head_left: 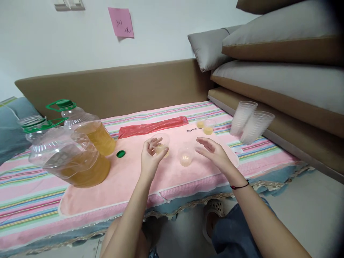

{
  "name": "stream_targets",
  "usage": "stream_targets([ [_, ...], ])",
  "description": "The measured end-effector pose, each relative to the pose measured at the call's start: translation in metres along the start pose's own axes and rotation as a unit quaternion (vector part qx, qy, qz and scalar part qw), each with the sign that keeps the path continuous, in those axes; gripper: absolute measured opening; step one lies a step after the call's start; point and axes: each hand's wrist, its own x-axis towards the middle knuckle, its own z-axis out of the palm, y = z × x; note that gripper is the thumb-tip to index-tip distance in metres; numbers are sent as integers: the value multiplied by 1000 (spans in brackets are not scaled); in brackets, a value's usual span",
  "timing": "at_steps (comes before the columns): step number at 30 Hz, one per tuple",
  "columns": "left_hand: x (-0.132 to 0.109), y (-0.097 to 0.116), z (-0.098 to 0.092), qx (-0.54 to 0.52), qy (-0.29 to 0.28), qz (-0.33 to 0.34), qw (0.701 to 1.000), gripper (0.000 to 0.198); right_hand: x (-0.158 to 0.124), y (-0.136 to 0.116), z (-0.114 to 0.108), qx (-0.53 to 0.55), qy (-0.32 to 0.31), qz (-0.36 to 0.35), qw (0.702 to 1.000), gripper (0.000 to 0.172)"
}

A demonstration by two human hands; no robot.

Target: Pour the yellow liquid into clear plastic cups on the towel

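Note:
My left hand (153,154) curls its thumb and fingers around a clear plastic cup (161,147) with some yellow liquid in it. To its right, a second clear plastic cup (185,158) stands upright on the pink towel (126,181), with a little pale liquid at the bottom. Just right of that cup, my right hand (211,148) is open, fingers apart and holding nothing. Farther back stand two more cups with yellow liquid, a nearer cup (208,129) and a farther cup (199,123).
Two large bottles of yellow liquid are at left: a nearer uncapped bottle (77,157) and a farther green-capped bottle (96,134). A green cap (120,154) and a red plastic bag (153,127) lie nearby. Stacked cups (256,127) lean beside the cushions (282,79) at right.

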Motion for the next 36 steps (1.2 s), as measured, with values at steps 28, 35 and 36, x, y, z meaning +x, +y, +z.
stream_targets([
  [28,109,-48,214,22,-251,-202,947,66,66,46,-65,101,172,47,979,35],
  [35,107,-79,235,51,-226,-200,952,61,72,60,-70,112,196,68,972,33],
  [36,106,-83,237,56,-224,-201,952,60,73,62,-70,114,196,70,971,31],
])
